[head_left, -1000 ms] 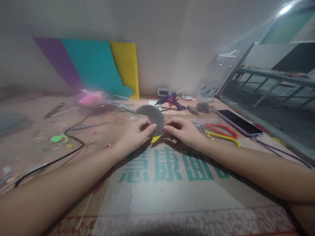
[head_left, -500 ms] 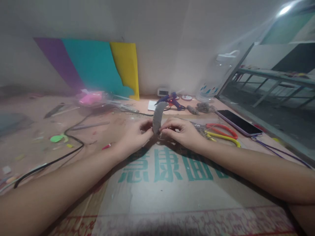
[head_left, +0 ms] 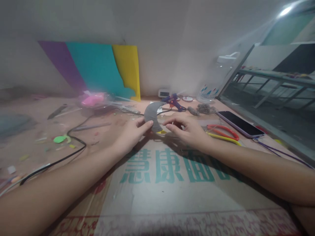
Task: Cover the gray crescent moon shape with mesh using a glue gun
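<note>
A grey crescent-shaped piece (head_left: 152,114) stands up between my hands, its surface finely textured and its yellow underside showing at the lower tip. My left hand (head_left: 131,132) grips its left edge, thumb on the front face and fingers behind. Just right of the crescent, my right hand (head_left: 188,132) is closed in a pinch, thumb and forefinger tips nearly together. Anything between those tips is too small to make out. Behind the crescent lies a blue glue gun (head_left: 174,101) with a lit red light. Pliers with red and yellow handles (head_left: 222,131) lie beyond my right wrist.
A phone (head_left: 240,124) lies at the right, near a clear water bottle (head_left: 209,82) and grey fuzzy bundles (head_left: 205,108). At the left are a pink item in plastic (head_left: 94,100), a black cable (head_left: 61,159) and scraps. Coloured sheets (head_left: 95,68) lean on the wall.
The crescent has turned from nearly edge-on to show its broad curved face, and leans left. My right hand has come off its lower end and moved slightly right.
</note>
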The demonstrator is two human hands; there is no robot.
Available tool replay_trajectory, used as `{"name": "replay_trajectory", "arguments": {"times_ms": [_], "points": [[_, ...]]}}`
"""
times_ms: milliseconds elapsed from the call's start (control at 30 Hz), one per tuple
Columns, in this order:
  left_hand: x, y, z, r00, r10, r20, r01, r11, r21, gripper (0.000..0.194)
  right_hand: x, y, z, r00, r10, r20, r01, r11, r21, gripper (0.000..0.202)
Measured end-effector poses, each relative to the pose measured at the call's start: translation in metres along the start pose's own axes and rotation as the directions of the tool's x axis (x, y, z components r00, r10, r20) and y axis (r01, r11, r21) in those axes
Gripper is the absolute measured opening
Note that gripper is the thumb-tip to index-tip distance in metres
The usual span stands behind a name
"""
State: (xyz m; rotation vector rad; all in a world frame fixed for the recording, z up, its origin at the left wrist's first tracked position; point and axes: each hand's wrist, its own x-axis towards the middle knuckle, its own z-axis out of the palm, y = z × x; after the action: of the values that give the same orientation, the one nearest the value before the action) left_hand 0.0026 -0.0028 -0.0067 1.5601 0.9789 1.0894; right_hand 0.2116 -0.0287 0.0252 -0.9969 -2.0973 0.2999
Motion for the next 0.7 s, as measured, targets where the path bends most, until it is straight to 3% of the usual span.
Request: {"name": "replay_trajectory", "arguments": {"times_ms": [200, 333, 433, 567, 700], "points": [[0.005, -0.006, -0.001, 0.998, 0.007, -0.060, -0.011, 0.997, -0.073, 0.034, 0.011, -0.010, -0.020, 0.987, 0.104, 0.123, -0.093, 0.992, -0.088, 0.018], [0.005, -0.005, 0.000, 0.997, -0.004, -0.073, -0.001, 0.998, -0.061, 0.034, 0.021, -0.007, -0.040, 0.984, 0.158, 0.084, -0.144, 0.977, -0.160, 0.018], [0.003, -0.003, 0.001, 0.997, -0.024, -0.076, 0.018, 0.997, -0.077, 0.031, 0.031, 0.002, -0.059, 0.964, 0.257, 0.062, -0.238, 0.947, -0.217, 0.021], [0.002, -0.001, 0.003, 0.995, -0.067, -0.074, 0.056, 0.989, -0.136, 0.030, 0.037, 0.021, -0.080, 0.898, 0.392, 0.200, -0.293, 0.873, -0.391, 0.025], [0.004, -0.003, 0.003, 0.989, -0.106, -0.106, 0.087, 0.983, -0.164, 0.031, 0.037, 0.047, -0.081, 0.886, 0.438, 0.150, -0.296, 0.785, -0.544, 0.030]]}}
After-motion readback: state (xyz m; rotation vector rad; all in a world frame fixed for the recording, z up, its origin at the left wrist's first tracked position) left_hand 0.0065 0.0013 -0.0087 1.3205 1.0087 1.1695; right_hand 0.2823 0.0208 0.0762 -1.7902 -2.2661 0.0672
